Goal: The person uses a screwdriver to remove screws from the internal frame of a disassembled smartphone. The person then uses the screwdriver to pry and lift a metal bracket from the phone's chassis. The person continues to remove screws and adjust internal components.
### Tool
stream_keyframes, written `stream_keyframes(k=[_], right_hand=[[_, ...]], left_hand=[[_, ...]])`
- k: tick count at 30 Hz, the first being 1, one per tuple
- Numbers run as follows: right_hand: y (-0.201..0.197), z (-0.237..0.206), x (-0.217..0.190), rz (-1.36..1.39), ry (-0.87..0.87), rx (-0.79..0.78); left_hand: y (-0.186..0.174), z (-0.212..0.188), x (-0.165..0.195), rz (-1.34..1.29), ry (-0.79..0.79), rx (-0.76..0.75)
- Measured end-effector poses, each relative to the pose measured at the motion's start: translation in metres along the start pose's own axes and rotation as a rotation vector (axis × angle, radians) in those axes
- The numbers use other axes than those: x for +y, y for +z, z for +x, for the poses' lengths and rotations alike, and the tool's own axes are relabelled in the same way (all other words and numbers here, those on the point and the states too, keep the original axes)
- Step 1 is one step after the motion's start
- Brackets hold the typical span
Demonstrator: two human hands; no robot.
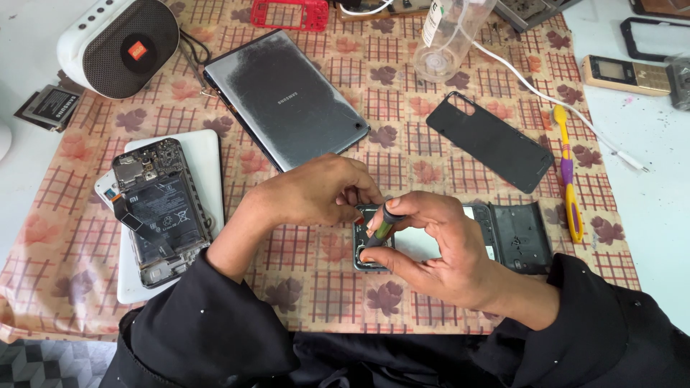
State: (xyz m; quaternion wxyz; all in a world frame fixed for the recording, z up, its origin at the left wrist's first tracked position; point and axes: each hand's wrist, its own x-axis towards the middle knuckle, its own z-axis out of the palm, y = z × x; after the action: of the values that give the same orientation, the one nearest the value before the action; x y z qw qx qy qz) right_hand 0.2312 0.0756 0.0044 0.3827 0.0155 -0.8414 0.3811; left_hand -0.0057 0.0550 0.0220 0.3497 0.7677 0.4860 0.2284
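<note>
R hand (431,248) pinches a small screwdriver (381,228) betw thumb & fingers, tip down on opened phone (431,241) lying under both hands on checked cloth (316,273); L hand (316,190) curled, fingertips resting on phone's top-left edge, just beside the driver; black back cover (491,141) well apart, up-right.

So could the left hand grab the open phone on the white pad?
Probably yes. The left hand lies close to the open phone, with only bare cloth between them, though it is touching the other phone now.
</note>
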Motion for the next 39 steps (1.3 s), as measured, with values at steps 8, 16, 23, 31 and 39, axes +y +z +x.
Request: stream_keyframes(k=[8,16,23,31,39], right_hand=[[0.001,0.001,0.000,-0.040,-0.004,-0.009],[0.011,-0.003,-0.007,-0.326,-0.158,0.026],[0.008,0.005,-0.010,-0.080,-0.051,-0.172],[-0.012,0.013,0.003,0.476,0.204,-0.265],[-0.003,0.011,0.002,0.288,0.077,-0.259]], left_hand=[[0.000,0.000,-0.001,0.005,0.015,-0.001],[0.000,0.001,0.000,0.031,-0.030,-0.015],[-0.001,0.002,0.000,0.034,-0.008,-0.005],[0.000,0.001,0.000,0.055,0.024,0.000],[0.001,0.002,-0.002,0.049,0.020,-0.003]])
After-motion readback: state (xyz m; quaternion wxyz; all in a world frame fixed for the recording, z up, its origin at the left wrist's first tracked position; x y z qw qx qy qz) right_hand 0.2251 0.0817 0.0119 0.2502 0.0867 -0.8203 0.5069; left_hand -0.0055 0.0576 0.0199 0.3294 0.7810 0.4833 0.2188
